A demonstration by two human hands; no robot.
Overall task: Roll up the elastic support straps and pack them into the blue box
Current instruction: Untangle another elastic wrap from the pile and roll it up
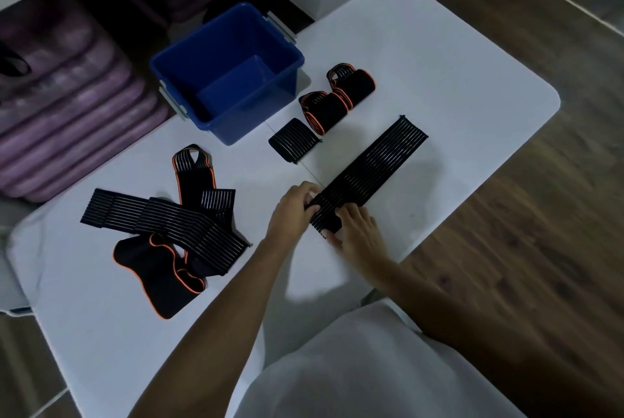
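We are looking at a black ribbed elastic strap (369, 174) lying flat and stretched out toward the desk's (439, 56) right edge, its near end by the front edge. We are curling our left hand's (294, 206) fingers (309, 197) round that end, while our right hand (359, 230) is pinching it beside. The blue box (226, 73) is sitting open at the back edge.

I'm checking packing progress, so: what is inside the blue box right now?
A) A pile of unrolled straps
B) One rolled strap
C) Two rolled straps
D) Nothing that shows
D: the blue box shows only its bare floor, while the three rolled straps lie outside it on the table, and both hands grip the near end of a flat strap.
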